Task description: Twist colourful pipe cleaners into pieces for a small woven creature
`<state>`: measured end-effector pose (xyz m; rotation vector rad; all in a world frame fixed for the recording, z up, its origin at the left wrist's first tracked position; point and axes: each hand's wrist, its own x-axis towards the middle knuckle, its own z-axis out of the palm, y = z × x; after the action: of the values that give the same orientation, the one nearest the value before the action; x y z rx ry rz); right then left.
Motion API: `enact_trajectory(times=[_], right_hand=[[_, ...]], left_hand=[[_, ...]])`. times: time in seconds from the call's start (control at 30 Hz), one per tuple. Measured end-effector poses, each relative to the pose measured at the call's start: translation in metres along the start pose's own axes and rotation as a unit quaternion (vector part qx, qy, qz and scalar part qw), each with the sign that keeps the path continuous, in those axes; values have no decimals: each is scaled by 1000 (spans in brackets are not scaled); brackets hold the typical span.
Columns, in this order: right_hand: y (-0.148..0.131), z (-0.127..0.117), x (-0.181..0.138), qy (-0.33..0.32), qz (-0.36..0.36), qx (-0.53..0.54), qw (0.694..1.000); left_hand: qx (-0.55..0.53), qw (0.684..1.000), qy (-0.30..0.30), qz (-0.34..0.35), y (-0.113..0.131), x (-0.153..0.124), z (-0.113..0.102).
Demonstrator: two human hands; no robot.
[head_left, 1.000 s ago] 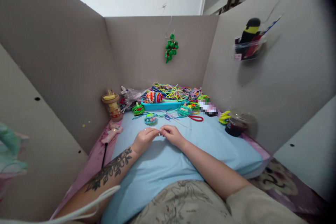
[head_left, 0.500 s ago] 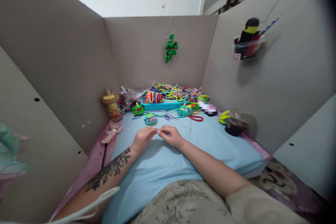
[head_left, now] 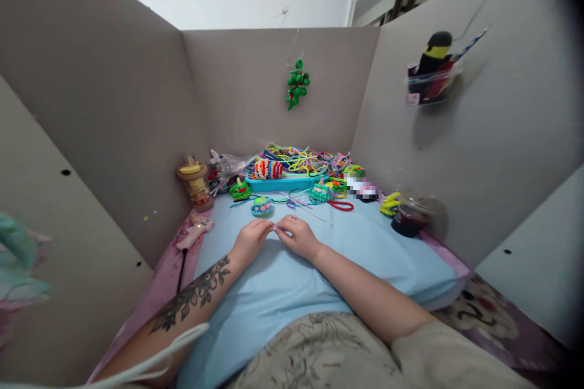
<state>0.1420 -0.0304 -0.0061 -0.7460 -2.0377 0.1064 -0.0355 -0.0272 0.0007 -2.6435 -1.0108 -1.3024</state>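
Over the blue cloth [head_left: 292, 279], my left hand [head_left: 249, 239] and my right hand [head_left: 299, 237] meet fingertip to fingertip. Both are closed in a pinch around a small pale purple piece [head_left: 275, 228], too small and too covered by fingers to name. Just beyond my left hand lies a round blue-green fuzzy figure [head_left: 261, 207] with pink spots. Farther back are a green fuzzy figure [head_left: 239, 190] and a teal one [head_left: 320, 191], with thin loose strands [head_left: 298, 199] between them.
A turquoise tray [head_left: 283, 185] heaped with colourful strands stands at the back. To its left is a brown cup [head_left: 196, 185]; a dark lidded cup [head_left: 409, 219] stands at right. Grey panels [head_left: 274, 91] enclose the table, with a green hanging ornament [head_left: 298, 84].
Both hands stay pinched together at nearly the same spot, with only slight finger shifts. Everything else stays where it was.
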Motion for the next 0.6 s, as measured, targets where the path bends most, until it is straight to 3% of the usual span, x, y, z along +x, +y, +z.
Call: enact_trajectory(times=[0.33,0.6], right_hand=[[3,-5,0,-11,-27,-110,993],[11,-1,-1,9,-15,-70,997]], left_hand=[[-31,996,-57,-53,-2,2,0],[-57,994,-55,-77,1,1,-1]])
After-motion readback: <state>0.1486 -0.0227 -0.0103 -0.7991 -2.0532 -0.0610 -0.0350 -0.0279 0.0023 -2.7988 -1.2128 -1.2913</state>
